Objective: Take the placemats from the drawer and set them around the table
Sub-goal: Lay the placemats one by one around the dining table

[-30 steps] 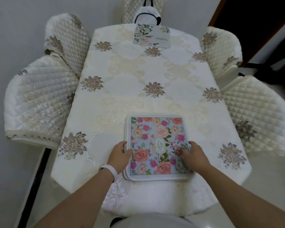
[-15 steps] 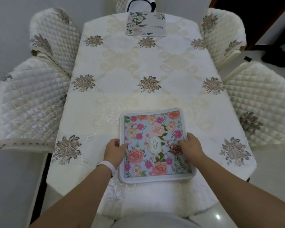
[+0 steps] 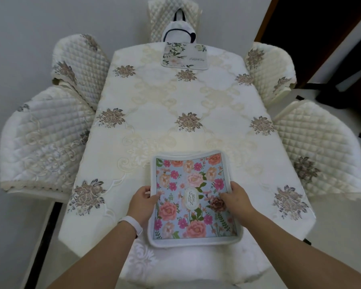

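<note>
Closer to me now, the floral placemat [image 3: 193, 197] reaches the table's [image 3: 175, 105] near edge; my left hand [image 3: 143, 202] pinches its left border, my right hand [image 3: 237, 200] grips the right.

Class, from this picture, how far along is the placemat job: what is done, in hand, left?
Done: a pale placemat lies at the far end of the table. In hand: left hand and right hand grip the floral placemat at the near end. Left: places by the four side chairs show no mats.

Both my bare forearms reach forward. My left hand [image 3: 143, 202], a white wristband [image 3: 131, 224] behind it, and my right hand [image 3: 237, 200] each pinch the white-bordered floral fabric placemat [image 3: 193, 184] by a side edge, thumbs on top.
</note>
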`<state>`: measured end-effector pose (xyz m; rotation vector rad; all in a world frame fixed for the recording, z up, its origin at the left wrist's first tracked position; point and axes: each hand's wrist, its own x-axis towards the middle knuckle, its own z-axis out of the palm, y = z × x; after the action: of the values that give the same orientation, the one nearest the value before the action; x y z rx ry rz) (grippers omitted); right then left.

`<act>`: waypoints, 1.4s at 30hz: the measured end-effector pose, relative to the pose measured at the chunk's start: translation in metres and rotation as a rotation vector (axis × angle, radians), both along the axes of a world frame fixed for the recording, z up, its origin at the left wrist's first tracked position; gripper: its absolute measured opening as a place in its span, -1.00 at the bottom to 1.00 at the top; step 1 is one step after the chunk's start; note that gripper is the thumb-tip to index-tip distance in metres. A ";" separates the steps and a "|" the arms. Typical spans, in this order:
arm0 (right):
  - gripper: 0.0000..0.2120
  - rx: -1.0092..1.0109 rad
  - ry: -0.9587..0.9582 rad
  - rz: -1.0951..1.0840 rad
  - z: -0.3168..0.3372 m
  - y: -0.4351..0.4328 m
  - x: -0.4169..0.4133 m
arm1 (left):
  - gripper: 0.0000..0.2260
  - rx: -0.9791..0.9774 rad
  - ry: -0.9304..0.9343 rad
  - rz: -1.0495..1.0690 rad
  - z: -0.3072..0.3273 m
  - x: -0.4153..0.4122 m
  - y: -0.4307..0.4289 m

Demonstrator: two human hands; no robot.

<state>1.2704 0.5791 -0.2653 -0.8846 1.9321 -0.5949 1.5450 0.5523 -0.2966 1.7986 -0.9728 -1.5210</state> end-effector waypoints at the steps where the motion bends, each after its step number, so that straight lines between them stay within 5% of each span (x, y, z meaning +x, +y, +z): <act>1: -0.81 -0.011 0.004 -0.003 0.004 0.003 0.001 | -0.83 -0.010 0.021 0.001 0.002 0.001 0.003; 13: -0.86 -0.104 0.050 -0.128 0.039 0.063 0.008 | -0.81 -0.106 0.275 -0.100 0.023 0.014 0.034; 26: -0.79 -0.197 -0.027 -0.300 0.056 0.148 -0.054 | -0.82 -0.102 0.240 -0.218 0.036 -0.058 0.079; 33: -0.81 -0.267 -0.063 -0.408 0.069 0.219 -0.147 | -0.88 -0.143 0.151 -0.308 0.065 -0.166 0.121; 42: -0.81 -0.303 -0.030 -0.678 0.075 0.354 -0.332 | -0.78 -0.088 0.276 -0.540 0.097 -0.387 0.203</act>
<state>0.9387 0.9329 -0.1905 -0.3653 2.1368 -1.3136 1.1580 0.7550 -0.1997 1.2716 -1.4286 -1.9443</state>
